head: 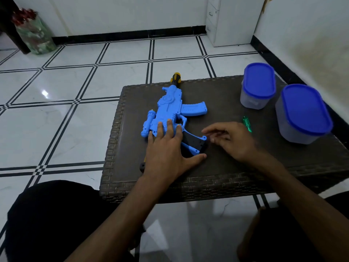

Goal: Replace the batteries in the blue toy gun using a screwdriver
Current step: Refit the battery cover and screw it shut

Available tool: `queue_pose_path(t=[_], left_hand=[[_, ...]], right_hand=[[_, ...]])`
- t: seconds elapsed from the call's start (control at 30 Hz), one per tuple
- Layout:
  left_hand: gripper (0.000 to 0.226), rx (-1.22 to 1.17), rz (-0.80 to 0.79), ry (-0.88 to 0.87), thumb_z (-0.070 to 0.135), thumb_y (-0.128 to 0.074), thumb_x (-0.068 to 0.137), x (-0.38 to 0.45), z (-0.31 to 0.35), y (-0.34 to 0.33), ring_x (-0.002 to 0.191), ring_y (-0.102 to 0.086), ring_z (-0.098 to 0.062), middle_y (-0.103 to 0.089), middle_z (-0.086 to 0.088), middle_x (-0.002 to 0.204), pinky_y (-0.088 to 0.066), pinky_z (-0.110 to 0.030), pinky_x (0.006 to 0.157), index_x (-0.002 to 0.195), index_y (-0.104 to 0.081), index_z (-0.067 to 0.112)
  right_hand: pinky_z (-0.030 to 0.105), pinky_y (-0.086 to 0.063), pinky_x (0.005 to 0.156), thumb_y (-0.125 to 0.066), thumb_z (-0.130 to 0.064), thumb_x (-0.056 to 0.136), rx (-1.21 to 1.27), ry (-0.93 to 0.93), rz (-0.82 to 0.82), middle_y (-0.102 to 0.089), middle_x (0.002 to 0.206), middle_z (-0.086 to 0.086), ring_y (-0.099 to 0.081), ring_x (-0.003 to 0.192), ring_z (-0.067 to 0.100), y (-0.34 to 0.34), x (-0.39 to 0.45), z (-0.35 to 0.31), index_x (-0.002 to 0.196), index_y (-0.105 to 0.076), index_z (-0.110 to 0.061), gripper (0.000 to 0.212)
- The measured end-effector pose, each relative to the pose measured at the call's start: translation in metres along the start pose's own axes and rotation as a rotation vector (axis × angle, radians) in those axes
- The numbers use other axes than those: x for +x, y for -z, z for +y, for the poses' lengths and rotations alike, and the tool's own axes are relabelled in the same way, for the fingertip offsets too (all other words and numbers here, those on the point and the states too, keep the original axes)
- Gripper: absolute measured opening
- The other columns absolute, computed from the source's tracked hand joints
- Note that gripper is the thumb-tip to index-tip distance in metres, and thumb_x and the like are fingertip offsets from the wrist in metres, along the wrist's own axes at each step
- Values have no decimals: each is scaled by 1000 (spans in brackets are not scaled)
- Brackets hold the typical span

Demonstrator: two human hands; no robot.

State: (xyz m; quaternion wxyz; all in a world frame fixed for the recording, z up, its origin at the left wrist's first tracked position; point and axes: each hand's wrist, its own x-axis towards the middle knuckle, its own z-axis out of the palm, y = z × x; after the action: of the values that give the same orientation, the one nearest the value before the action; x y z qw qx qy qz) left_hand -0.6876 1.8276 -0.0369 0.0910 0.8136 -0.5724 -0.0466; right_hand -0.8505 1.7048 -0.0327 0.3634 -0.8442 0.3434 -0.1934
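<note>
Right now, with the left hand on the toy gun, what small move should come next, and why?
Probably send the right hand across to the green screwdriver beside it. The left hand lies flat on the toy gun, pinning it to the table, while the right hand hovers open and empty.

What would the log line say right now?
left hand flat on blue toy gun | right hand open, empty | green screwdriver untouched on table

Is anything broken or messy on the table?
Nothing looks broken or spilled. The blue toy gun lies flat, its muzzle poking just past the table's far edge. Both blue-lidded containers stand upright, and the green screwdriver lies beside them.
</note>
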Motion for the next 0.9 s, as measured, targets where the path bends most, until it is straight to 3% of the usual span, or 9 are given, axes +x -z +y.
queue_pose_path(t=[0.13, 0.27, 0.37, 0.43, 0.5, 0.67, 0.8, 0.9], left_hand=[[105, 6, 16, 22, 86, -39, 72, 1, 2, -3, 151, -4, -30, -11, -7, 163, -11, -53, 120, 153, -24, 21], [100, 13, 15, 26, 82, -42, 75, 2, 4, -3, 151, -4, -30, -10, -6, 164, -11, -53, 120, 153, -25, 22], [98, 21, 22, 29, 80, -43, 76, 2, 6, -4, 150, -5, -30, -11, -7, 163, -11, -54, 119, 153, -25, 22], [97, 19, 27, 29, 79, -43, 76, 2, 6, -4, 150, -5, -31, -12, -8, 163, -11, -54, 119, 153, -26, 21], [97, 15, 30, 27, 79, -44, 76, 2, 6, -5, 150, -6, -30, -12, -8, 163, -11, -54, 119, 153, -27, 22], [98, 13, 27, 22, 81, -43, 75, 4, 4, -5, 151, -5, -30, -12, -7, 163, -12, -54, 119, 153, -27, 23], [101, 6, 20, 14, 85, -41, 73, 3, 1, -3, 151, -6, -29, -12, -5, 163, -13, -53, 120, 152, -27, 24], [104, 12, -16, -1, 87, -40, 71, 4, -1, 1, 151, -6, -29, -10, -5, 164, -14, -53, 120, 153, -25, 25]], right_hand=[[11, -46, 78, -62, -5, 92, -192, -103, 95, -69, 106, -7, -62, 90, 3, 10, 8, 3, 114, -71, -20, 27], [19, -44, 86, -61, -13, 95, -287, -156, 73, -66, 118, 0, -58, 98, 7, 12, 20, 1, 119, -69, -18, 25], [10, -38, 70, -65, -19, 93, -315, -131, 78, -63, 101, -6, -53, 77, 0, 7, 28, 0, 115, -72, -20, 22], [13, -40, 67, -69, -21, 90, -319, -114, 75, -58, 90, -12, -51, 69, -2, 3, 34, -1, 110, -74, -22, 20], [21, -47, 71, -72, -23, 87, -334, -103, 66, -57, 86, -12, -52, 68, -1, 0, 38, -2, 107, -75, -23, 20], [23, -49, 69, -74, -25, 85, -351, -129, 52, -60, 82, -15, -55, 71, 2, -5, 45, -3, 103, -72, -28, 18], [19, -40, 61, -73, -21, 86, -372, -167, 44, -59, 80, -15, -54, 71, 1, -6, 48, -6, 87, -71, -28, 7], [21, -42, 63, -70, -18, 89, -385, -178, 22, -60, 83, -12, -55, 74, 4, -6, 49, -10, 87, -69, -25, 7]])
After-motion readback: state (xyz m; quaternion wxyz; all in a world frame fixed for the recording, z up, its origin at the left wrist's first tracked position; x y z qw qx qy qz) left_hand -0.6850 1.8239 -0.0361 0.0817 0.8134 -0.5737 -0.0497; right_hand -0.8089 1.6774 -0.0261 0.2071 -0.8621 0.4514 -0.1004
